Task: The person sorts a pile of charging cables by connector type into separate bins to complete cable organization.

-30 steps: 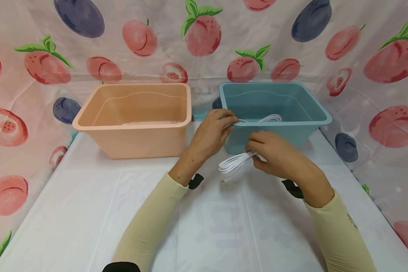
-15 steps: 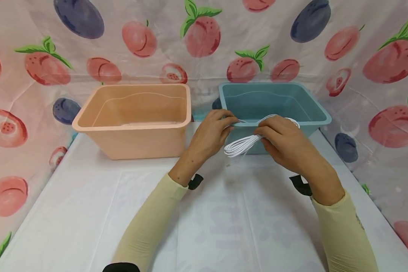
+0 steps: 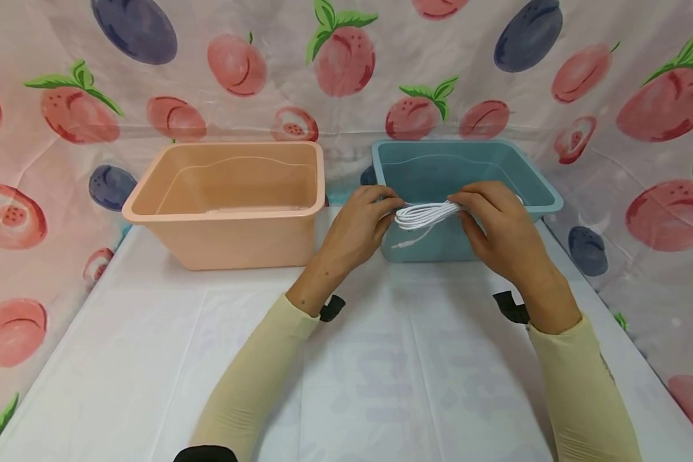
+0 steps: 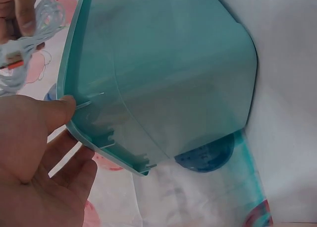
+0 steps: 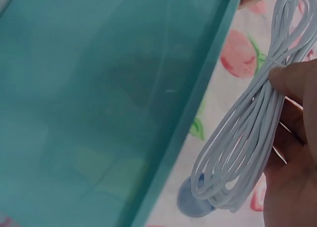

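Note:
A coiled white cable [image 3: 424,215] hangs level with the front rim of the teal plastic bin [image 3: 433,250], one loose end dangling below it. My right hand [image 3: 499,228] pinches the coil at its middle, thumb against the strands [image 5: 247,133] in the right wrist view. At the bin's front left corner, my left hand [image 3: 360,221] grips the rim. The left wrist view has this thumb on the outer side of the rim [image 4: 63,73] and the fingers curled on the other side. A small orange piece [image 4: 15,65] shows beside the coil there.
To the left stands a peach plastic bin [image 3: 254,244] of similar shape, nothing visible inside. Both bins rest toward the back of a table with a white cover [image 3: 346,385]. A fruit-printed cloth [image 3: 346,115] hangs close behind and along the sides.
My right hand has lifted the coiled cable from low in front of the teal bin up to its rim, shifting a little right. My left hand has stayed on the rim.

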Available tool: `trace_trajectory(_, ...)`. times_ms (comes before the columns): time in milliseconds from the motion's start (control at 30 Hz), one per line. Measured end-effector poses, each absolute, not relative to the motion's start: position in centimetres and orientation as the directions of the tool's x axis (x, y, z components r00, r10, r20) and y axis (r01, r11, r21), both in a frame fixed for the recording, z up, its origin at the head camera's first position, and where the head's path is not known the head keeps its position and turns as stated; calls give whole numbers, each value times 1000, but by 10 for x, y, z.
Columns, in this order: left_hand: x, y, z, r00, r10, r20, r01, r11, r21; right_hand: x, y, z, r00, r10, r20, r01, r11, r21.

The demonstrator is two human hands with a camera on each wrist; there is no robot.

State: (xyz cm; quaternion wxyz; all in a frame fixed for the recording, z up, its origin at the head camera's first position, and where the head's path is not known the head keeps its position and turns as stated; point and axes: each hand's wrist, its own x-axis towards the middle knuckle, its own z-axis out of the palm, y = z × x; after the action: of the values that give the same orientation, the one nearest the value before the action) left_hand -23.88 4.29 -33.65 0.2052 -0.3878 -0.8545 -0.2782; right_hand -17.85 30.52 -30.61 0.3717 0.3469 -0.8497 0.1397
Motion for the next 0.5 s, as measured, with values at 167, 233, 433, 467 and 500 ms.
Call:
trace_trajectory(167, -238, 43, -336, -623, 547, 559, 770, 553, 319, -185, 313, -311, -510, -446, 736, -655, 755, 4)
trace_trajectory(233, -238, 43, -336, -626, 545, 557, 768, 554, 321, -188, 316, -313, -527, -438, 728, -642, 766, -3)
trace_trajectory(433, -239, 42, -336, -624, 545, 560, 771, 545, 329, -195, 320, -321, -553, -373, 745, -618, 783, -68)
trace_trajectory(467, -239, 42, -336, -623, 546, 560, 772, 543, 330, -196, 320, -323, -556, -359, 750, -614, 785, -80)
trace_trajectory(500, -239, 42, -336, -624, 545, 560, 772, 543, 332, -197, 321, -324, -561, -351, 750, -608, 789, -86)
